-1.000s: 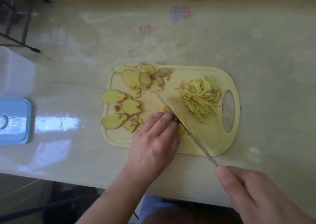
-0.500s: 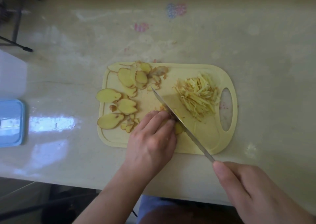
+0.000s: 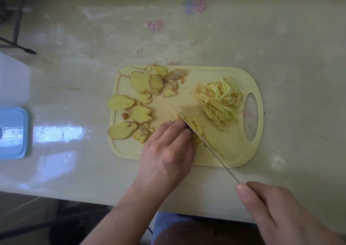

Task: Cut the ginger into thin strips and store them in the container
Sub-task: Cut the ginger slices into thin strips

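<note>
A pale yellow cutting board (image 3: 234,154) lies on the counter. Ginger slices (image 3: 139,113) cover its left half, and a pile of thin ginger strips (image 3: 221,100) sits at its right, by the handle hole. My left hand (image 3: 168,147) presses down on a small stack of ginger slices, which its curled fingertips mostly hide. My right hand (image 3: 277,211) grips the handle of a knife (image 3: 202,134). The blade runs diagonally along my left fingertips, and a few fresh strips lie on its flat side.
A light blue lid (image 3: 12,132) lies at the counter's left edge, with a white container (image 3: 11,80) behind it. A dark metal rack (image 3: 13,20) stands in the far left corner. The counter's front edge runs just below the board.
The blade has shifted slightly leftward along the ginger under my left fingertips, and fresh strips now lie against it. My left hand stays in place.
</note>
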Action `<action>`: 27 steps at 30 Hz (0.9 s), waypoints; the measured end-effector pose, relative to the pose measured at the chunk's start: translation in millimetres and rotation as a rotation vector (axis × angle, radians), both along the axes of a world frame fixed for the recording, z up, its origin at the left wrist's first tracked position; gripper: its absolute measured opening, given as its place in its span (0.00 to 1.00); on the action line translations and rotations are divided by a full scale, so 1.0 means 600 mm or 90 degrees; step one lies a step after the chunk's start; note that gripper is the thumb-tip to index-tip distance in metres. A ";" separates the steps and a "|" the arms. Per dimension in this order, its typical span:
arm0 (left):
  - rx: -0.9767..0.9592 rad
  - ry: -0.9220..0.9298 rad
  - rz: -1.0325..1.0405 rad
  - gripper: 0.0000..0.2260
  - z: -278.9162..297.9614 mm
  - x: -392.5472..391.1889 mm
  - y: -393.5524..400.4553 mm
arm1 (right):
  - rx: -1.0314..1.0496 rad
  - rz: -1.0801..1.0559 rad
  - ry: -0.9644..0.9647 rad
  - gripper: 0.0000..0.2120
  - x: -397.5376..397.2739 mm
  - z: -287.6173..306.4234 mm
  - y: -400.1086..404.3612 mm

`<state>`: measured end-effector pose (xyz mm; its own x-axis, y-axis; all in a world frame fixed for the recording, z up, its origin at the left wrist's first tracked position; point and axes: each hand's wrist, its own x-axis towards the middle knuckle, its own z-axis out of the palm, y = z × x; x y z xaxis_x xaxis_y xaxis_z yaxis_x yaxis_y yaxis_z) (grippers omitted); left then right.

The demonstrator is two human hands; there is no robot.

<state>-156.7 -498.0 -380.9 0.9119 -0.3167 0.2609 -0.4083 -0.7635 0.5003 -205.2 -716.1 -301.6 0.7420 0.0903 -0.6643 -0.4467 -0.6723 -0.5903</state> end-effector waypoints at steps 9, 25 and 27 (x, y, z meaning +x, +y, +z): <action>0.013 0.004 0.014 0.05 0.005 0.000 -0.003 | -0.038 0.054 -0.101 0.32 0.011 -0.023 0.010; 0.005 0.009 0.053 0.05 0.007 0.001 -0.002 | -0.069 0.045 -0.012 0.45 -0.009 0.015 0.009; 0.006 0.011 0.054 0.06 0.006 0.000 -0.003 | -0.068 0.050 -0.015 0.45 -0.008 0.015 0.009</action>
<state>-156.5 -499.6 -377.1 0.9401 -0.2401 0.2419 -0.3328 -0.7996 0.4999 -210.2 -710.9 -292.8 0.7512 0.0781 -0.6554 -0.3768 -0.7645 -0.5230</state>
